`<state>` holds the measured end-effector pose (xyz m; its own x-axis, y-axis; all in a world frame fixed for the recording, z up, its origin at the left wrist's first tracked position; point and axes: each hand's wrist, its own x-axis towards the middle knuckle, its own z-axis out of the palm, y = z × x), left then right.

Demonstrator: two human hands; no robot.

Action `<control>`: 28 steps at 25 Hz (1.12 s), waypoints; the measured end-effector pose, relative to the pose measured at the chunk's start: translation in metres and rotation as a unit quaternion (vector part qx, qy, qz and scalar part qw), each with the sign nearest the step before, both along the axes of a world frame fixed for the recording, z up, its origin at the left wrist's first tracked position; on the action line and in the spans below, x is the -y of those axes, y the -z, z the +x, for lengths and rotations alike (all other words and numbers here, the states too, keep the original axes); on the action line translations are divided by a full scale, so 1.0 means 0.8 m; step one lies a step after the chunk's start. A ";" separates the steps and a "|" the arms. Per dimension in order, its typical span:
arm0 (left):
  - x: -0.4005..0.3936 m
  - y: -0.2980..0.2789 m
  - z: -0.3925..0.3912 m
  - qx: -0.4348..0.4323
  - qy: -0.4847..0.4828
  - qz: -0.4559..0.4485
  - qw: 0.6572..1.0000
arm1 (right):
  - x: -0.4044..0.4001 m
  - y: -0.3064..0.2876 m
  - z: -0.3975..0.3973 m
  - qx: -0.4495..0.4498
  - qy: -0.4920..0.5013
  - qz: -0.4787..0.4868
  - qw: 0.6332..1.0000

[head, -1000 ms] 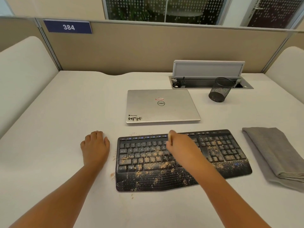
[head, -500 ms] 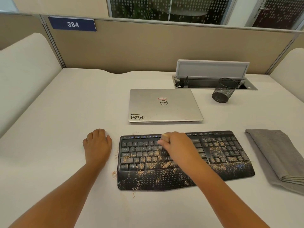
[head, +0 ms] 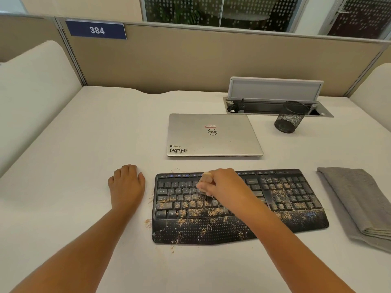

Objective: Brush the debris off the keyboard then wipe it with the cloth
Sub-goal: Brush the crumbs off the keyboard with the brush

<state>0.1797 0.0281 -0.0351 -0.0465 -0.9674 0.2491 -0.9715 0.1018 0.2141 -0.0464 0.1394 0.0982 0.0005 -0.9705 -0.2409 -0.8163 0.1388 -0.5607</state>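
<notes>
A black keyboard point(head: 292, 199) lies on the white desk, strewn with tan debris point(head: 203, 212) over its lower key rows and palm rest. My right hand point(head: 224, 187) is over the left-middle keys and grips a small brush with a pale wooden handle point(head: 207, 177); the bristles are mostly hidden under the hand. My left hand point(head: 127, 185) rests on the desk just left of the keyboard, fingers curled under, holding nothing. A folded grey cloth point(head: 357, 199) lies to the right of the keyboard.
A shut silver laptop point(head: 213, 135) lies behind the keyboard. A black mesh pen cup point(head: 289, 119) stands by a cable tray with a raised lid point(head: 275, 89). Crumbs point(head: 148, 222) dot the desk left of the keyboard. Partition walls ring the desk.
My right hand with the brush has slid left across the keys, from mid-keyboard toward the letter keys. The left hand has stayed in place. The camera shifted slightly.
</notes>
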 end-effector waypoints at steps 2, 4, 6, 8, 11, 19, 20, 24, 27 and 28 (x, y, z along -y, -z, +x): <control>0.000 0.001 0.000 0.002 0.005 -0.007 1.000 | -0.005 -0.003 0.002 0.014 -0.022 0.008 1.000; -0.001 0.000 0.000 0.001 0.006 -0.005 1.000 | -0.001 -0.013 -0.004 0.051 -0.009 0.010 0.999; -0.001 0.000 0.000 0.003 0.007 0.000 1.000 | 0.007 -0.020 -0.013 0.071 0.013 -0.006 0.997; -0.002 -0.001 0.000 0.005 0.014 0.004 1.000 | 0.010 -0.016 -0.016 0.060 0.006 -0.012 0.998; -0.002 -0.001 -0.001 0.010 0.015 -0.001 1.000 | 0.002 -0.004 -0.011 0.071 -0.015 0.027 0.997; -0.003 -0.002 -0.001 0.006 0.012 -0.002 1.000 | 0.005 0.000 -0.010 0.053 -0.022 -0.011 0.998; -0.003 -0.003 -0.001 0.007 0.012 0.001 1.000 | 0.003 0.001 -0.009 0.052 -0.040 0.004 0.998; -0.004 -0.004 -0.002 0.010 0.010 0.005 1.000 | 0.005 -0.009 -0.012 0.061 -0.025 -0.026 0.997; -0.004 -0.005 -0.002 0.008 0.008 0.011 1.000 | 0.008 -0.007 -0.008 0.057 -0.019 -0.033 0.998; -0.004 -0.004 -0.002 0.010 0.007 0.012 1.000 | 0.005 -0.002 -0.003 0.049 -0.033 -0.020 0.998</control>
<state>0.1783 0.0317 -0.0320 -0.0640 -0.9721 0.2255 -0.9741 0.1100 0.1975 -0.0487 0.1353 0.0999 0.0874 -0.9765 -0.1970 -0.7637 0.0613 -0.6426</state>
